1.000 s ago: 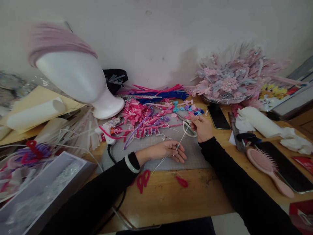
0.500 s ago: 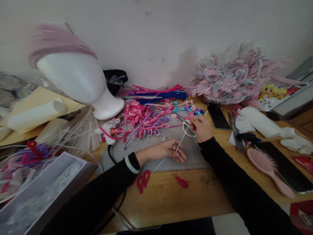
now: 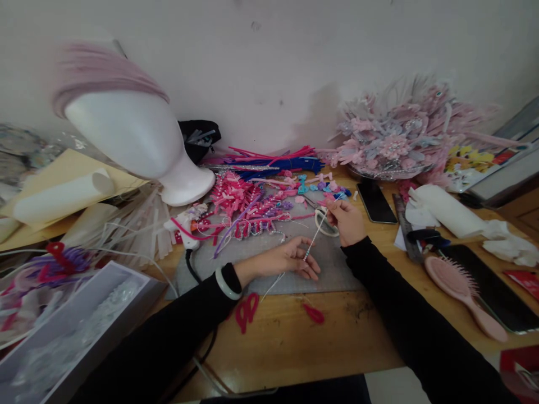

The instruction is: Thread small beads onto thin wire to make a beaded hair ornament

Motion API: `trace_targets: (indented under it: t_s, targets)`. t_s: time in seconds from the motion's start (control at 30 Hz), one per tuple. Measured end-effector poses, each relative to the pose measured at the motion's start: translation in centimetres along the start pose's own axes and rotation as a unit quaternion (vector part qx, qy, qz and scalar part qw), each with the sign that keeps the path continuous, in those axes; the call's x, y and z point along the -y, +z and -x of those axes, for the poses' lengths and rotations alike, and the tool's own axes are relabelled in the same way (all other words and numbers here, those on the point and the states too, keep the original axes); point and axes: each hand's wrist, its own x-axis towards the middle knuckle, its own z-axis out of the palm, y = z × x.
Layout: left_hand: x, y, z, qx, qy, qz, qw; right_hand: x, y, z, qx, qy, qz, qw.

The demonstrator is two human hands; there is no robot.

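A thin string with small pale beads (image 3: 312, 243) runs slanting between my two hands over the grey cutting mat (image 3: 337, 275). My right hand (image 3: 347, 223) pinches its upper end. The lower end sits between the thumb and fingers of my left hand (image 3: 290, 258), palm partly up and other fingers loosely curled. A loose strand hangs below my left wrist. White-handled scissors (image 3: 320, 229) lie just beside my right hand, partly hidden. Near the mat's front edge are dark pink fuzzy loops (image 3: 247, 312) and a dark pink fuzzy petal shape (image 3: 314, 313).
A white mannequin head (image 3: 126, 132) stands at back left, near a hot glue gun (image 3: 189, 227). Pink pipe-cleaner pieces (image 3: 233, 196) fill the mat's back. On the right are a phone (image 3: 376, 201), a hairbrush (image 3: 452, 278) and a pink floral headpiece (image 3: 391, 143). A box (image 3: 145, 289) stands left.
My hands hold nearly the same place with the beaded string between them. The left fingers have shifted very slightly.
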Motion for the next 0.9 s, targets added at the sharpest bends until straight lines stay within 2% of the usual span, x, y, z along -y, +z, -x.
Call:
trace_targets:
  t_s: [0.17,0.3,0.4,0.5,0.7,0.9]
  targets:
    - [-0.4,0.7,0.2,-0.042,0.018,-0.087,0.995,0.7,0.3,1.0,0.065,-0.038,0.031,0.997]
    - [-0.7,0.9,0.2,-0.119,0.099,-0.187,0.97,1.3,0.8,1.9,0.132,-0.109,0.053,0.984]
    - [-0.9,0.9,0.2,-0.151,0.15,-0.186,0.959,1.4,1.1,2.5,0.2,-0.17,0.073,0.962]
    - [-0.9,1.2,0.3,-0.161,0.174,-0.192,0.952,1.3,1.3,2.9,0.241,-0.201,0.11,0.943]
    - [0.0,1.0,0.2,-0.191,0.195,-0.156,0.949,1.5,1.4,3.5,0.287,-0.228,0.126,0.922]
    - [0.2,0.5,0.1,-0.222,0.239,-0.104,0.94,1.5,1.5,3.4,0.291,-0.223,0.117,0.923]
